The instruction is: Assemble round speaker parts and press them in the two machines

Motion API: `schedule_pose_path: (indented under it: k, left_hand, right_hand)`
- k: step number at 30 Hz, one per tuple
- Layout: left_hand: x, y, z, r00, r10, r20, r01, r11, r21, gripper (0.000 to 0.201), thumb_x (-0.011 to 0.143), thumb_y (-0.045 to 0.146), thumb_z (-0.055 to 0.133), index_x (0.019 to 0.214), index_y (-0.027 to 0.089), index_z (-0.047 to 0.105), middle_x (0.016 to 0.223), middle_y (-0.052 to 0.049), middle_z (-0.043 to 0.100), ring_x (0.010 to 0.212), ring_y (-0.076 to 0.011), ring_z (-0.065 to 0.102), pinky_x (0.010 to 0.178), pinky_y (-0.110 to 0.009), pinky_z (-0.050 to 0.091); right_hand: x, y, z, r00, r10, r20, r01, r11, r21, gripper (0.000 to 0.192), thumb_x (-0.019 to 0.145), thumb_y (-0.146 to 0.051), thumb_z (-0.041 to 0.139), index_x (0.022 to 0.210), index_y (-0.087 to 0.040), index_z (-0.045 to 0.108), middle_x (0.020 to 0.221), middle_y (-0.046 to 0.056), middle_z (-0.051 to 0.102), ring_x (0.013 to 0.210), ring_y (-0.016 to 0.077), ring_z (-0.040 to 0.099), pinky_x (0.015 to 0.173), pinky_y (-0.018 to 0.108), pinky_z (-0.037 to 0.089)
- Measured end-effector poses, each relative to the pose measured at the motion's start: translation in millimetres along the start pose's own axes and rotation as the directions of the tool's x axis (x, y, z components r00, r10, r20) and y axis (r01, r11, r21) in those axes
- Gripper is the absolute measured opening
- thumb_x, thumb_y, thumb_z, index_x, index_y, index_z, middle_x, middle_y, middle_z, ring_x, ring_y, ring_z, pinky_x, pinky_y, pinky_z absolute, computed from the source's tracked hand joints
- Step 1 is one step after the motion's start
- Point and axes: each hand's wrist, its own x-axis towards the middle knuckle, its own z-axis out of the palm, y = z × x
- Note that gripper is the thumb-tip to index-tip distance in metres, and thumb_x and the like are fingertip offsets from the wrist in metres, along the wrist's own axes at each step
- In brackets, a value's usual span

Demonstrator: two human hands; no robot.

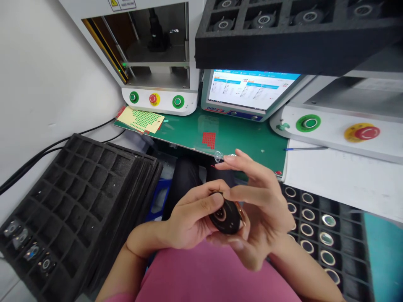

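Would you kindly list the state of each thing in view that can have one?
round black part: held between both hands, above the lap
left hand: closed on the part
right hand: cupping the part, fingertip carrying a clear film
screen: lit
left foam tray: mostly empty cells
right foam tray: cells filled
pen: lying flat

Beyond your hands lay a green bench mat (239, 134), backed by a white machine enclosure (157, 54) and a lit flat monitor (252, 90). To their left rose a plain white wall (40, 71).
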Motion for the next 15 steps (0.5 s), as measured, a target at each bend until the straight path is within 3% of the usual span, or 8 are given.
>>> schedule_pose_path:
  k: [4,9,15]
  left_hand:
    - [3.2,5.0,5.9,0.999,0.038,0.023,-0.037,0.999,-0.022,0.032,0.091,0.042,0.052,0.078,0.013,0.058,0.065,-0.004,0.055,0.055,-0.0119,0.049,0.049,-0.022,0.034]
    - [5.6,4.6,8.9,0.997,0.016,0.072,-0.006,0.99,-0.144,0.038,0.087,0.05,0.051,0.08,0.014,0.061,0.062,-0.004,0.054,0.054,-0.0123,0.048,0.048,-0.022,0.034]
    - [7.9,0.9,8.0,0.999,0.028,0.045,-0.025,0.998,-0.063,0.044,0.092,0.05,0.049,0.069,0.014,0.06,0.059,-0.002,0.051,0.049,-0.0089,0.044,0.042,-0.02,0.027]
  right_hand:
    - [4.9,-8.8,7.0,0.994,0.104,-0.013,-0.102,0.986,0.129,0.038,0.082,-0.041,0.058,0.112,-0.019,0.056,0.133,0.017,0.053,0.116,0.031,0.059,0.091,0.054,0.054]
    - [9.9,-14.1,9.6,0.987,0.144,-0.065,-0.138,0.986,0.089,0.04,0.081,-0.042,0.06,0.112,-0.017,0.058,0.127,0.018,0.056,0.116,0.0337,0.058,0.092,0.057,0.052]
    - [8.3,-11.0,8.6,0.986,0.166,-0.015,-0.164,0.982,0.096,0.04,0.082,-0.048,0.056,0.107,-0.018,0.061,0.126,0.017,0.057,0.111,0.0312,0.061,0.089,0.052,0.054]
